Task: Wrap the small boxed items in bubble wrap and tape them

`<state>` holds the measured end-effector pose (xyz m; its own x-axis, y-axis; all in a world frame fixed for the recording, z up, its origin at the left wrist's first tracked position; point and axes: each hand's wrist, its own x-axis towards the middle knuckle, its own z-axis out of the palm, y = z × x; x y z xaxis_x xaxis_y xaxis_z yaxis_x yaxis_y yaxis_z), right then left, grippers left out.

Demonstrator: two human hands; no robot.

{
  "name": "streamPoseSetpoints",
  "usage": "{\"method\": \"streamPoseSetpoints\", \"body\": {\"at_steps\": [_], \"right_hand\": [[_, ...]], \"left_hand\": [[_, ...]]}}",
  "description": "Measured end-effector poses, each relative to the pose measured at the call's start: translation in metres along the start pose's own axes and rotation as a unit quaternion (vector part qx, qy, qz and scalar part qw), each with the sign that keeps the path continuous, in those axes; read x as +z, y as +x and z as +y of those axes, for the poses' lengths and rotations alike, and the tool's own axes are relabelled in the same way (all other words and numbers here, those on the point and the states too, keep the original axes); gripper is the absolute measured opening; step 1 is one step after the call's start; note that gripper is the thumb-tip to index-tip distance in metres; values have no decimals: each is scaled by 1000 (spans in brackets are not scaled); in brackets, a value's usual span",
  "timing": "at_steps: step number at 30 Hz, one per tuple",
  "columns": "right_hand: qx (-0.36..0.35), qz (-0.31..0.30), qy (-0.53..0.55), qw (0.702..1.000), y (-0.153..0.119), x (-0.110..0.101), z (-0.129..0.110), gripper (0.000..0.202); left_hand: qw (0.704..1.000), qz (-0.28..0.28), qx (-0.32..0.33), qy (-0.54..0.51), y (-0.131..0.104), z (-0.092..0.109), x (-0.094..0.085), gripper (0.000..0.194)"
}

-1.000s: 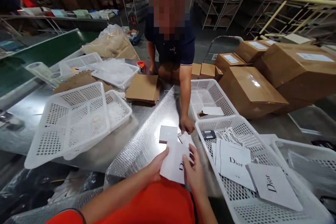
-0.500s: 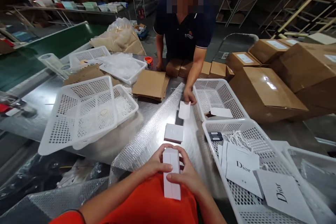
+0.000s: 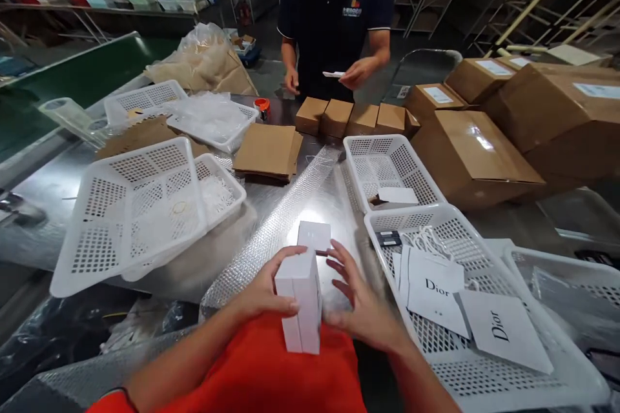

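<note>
A tall white box stands upright close to my red shirt, with my left hand wrapped round its left side and the thumb on its front. Just right of the box, my right hand is apart from it, fingers spread and holding nothing. Behind the box a flat white box lies on the metal table. Bubble wrap runs diagonally beside it. Across the table a person in a dark shirt holds a small white card.
White baskets stand at the left. Another basket at the right holds Dior bags. Flat cardboard lies mid-table, small brown boxes line the far edge, and large cartons are at the right.
My right hand has let go of the white box and opened. The box has turned and shifted slightly left. The person across has lifted the white card off the table and stands straighter.
</note>
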<state>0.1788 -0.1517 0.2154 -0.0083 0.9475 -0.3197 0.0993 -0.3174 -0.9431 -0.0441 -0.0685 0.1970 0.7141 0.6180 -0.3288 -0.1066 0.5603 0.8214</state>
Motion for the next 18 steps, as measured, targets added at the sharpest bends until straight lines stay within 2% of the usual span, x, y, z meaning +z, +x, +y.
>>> {"method": "streamPoseSetpoints", "body": {"at_steps": [2, 3, 5, 8, 11, 13, 15, 18], "right_hand": [[-6, -63, 3, 998, 5, 17, -3, 126], [-1, -72, 2, 997, 6, 24, -4, 125], [4, -80, 5, 997, 6, 30, -7, 111], [-20, -92, 20, 995, 1, 28, -12, 90], [-48, -68, 10, 996, -7, 24, -18, 86], [-60, -61, 6, 996, -11, 19, -20, 85], [-71, -56, 15, 996, -16, 7, -22, 83], [-61, 8, 38, 997, -22, -27, -20, 81]], "left_hand": [[1000, -12, -10, -8, 2, -5, 8, 92], [1000, -11, -13, -16, 2, -8, 12, 91], [1000, -6, -23, -18, 1, -13, 17, 89], [999, -11, -32, 5, -3, -12, 21, 90], [1000, -24, -17, 8, -5, -8, 26, 92], [999, -31, -19, 15, -8, -4, 27, 94], [999, -16, -25, 16, -10, 1, 21, 98], [997, 77, 1, -24, -12, 9, -4, 105]]}}
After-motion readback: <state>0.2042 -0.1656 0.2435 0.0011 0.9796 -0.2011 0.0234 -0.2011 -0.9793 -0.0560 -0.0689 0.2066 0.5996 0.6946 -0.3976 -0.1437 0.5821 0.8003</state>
